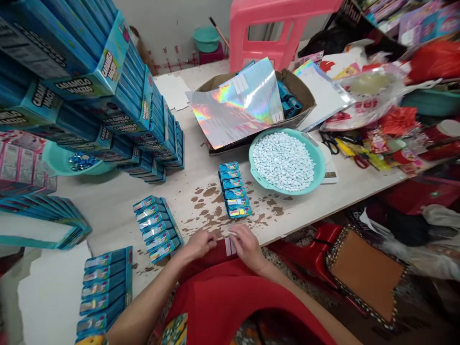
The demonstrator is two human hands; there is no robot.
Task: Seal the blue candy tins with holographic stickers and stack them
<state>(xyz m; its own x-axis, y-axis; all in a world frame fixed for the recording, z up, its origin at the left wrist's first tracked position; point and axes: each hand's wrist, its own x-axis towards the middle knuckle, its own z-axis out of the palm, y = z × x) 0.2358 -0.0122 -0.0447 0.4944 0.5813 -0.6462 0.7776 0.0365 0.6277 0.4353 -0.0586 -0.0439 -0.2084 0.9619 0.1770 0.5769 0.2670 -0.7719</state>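
On the table, a box row runs away beyond left hand and nearer right hand. Both curl beside labels; grips unclear.

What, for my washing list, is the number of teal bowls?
4: the pellet bowl, left bowl, back bowl by the wall, and far right bowl. Others may be hidden.
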